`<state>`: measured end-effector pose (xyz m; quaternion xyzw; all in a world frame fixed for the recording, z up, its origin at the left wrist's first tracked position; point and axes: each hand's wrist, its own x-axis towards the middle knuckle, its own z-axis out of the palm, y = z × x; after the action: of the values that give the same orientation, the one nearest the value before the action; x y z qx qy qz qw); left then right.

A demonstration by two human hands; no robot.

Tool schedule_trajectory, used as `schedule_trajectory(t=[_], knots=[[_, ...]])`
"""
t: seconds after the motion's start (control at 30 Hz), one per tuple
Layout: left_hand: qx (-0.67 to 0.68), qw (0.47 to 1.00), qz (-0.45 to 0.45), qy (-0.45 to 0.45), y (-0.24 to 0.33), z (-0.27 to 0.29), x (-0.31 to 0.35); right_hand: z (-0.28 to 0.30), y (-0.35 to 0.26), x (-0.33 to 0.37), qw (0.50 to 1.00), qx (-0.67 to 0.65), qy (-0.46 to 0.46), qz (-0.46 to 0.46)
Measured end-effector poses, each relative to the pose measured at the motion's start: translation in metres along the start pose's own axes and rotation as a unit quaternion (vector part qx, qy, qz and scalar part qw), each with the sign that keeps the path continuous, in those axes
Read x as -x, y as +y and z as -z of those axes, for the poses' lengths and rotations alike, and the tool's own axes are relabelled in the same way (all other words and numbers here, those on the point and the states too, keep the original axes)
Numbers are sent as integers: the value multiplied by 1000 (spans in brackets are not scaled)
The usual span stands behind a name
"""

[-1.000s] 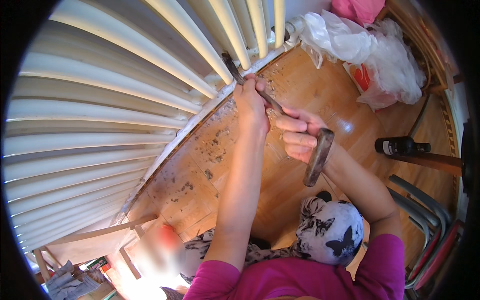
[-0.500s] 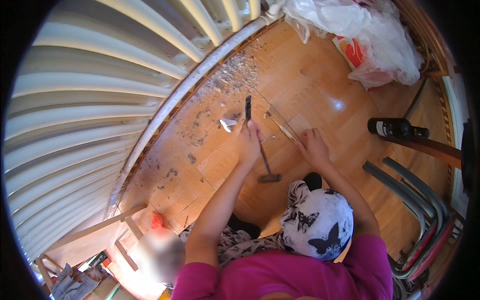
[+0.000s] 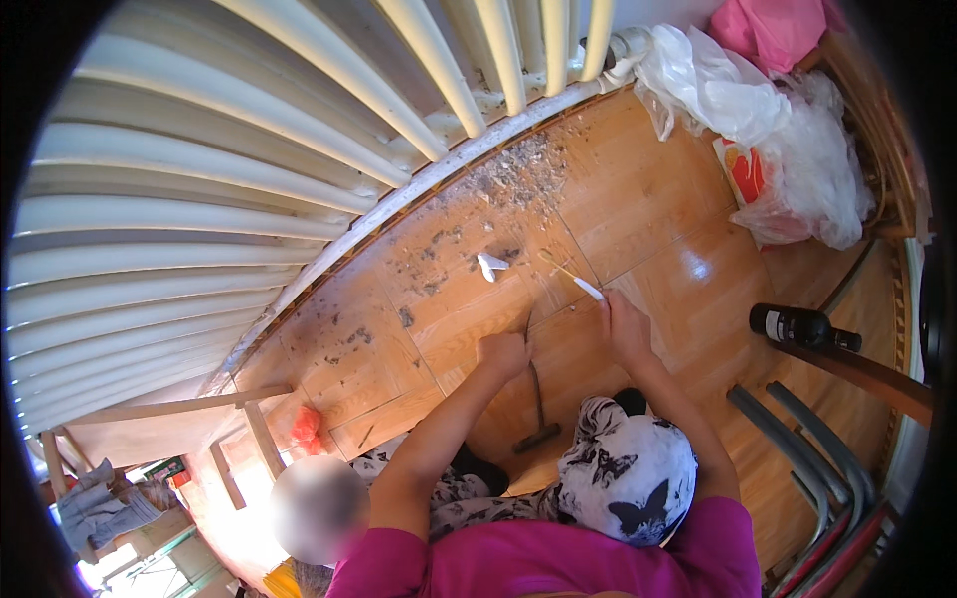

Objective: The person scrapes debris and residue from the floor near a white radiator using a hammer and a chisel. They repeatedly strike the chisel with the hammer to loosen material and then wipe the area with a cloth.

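My left hand is closed round the thin dark shaft of a T-shaped tool, whose short crosswise head points toward my knees. In my right hand, the fingers pinch the white end of a slim toothbrush-like stick; its yellowish far part points at the debris. Just beyond both hands lies a small white scrap, apart from them. Grey dust and crumbs are scattered over the wooden floor along the radiator's foot.
A white ribbed radiator fills the left. Plastic bags lie at the far right. A dark bottle lies on a wooden bar, above bent metal tubes. Another person's blurred head is at lower left, near a red bag.
The view has shifted, so the floor and radiator appear lower and farther right. My left hand has drawn nearer my body with the T-shaped tool. The stick's white end now shows plainly.
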<state>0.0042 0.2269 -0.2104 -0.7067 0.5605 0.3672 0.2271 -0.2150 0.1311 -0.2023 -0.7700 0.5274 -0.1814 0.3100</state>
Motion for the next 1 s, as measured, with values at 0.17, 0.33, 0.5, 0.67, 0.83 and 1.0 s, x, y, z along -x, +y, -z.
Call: schedule_trajectory(t=[0.17,0.33,0.5,0.67,0.83,1.0], knots=[[-83,990,-53,-98,13,28,6,58,-104,-51,983,-178,43,13],[-64,996,-21,-63,27,1,-5,93,-181,-109,971,-231,3,68],[-41,997,-23,-56,32,-1,-8,97,-213,-153,960,-278,32,28],[-45,997,-25,-61,33,2,-2,96,-215,-128,875,-460,-83,-122],[-20,1000,5,-21,24,-20,-16,111,-225,-143,934,-352,-50,-27],[-30,998,-11,-55,27,-10,-10,121,-184,-147,878,-427,-157,-147]])
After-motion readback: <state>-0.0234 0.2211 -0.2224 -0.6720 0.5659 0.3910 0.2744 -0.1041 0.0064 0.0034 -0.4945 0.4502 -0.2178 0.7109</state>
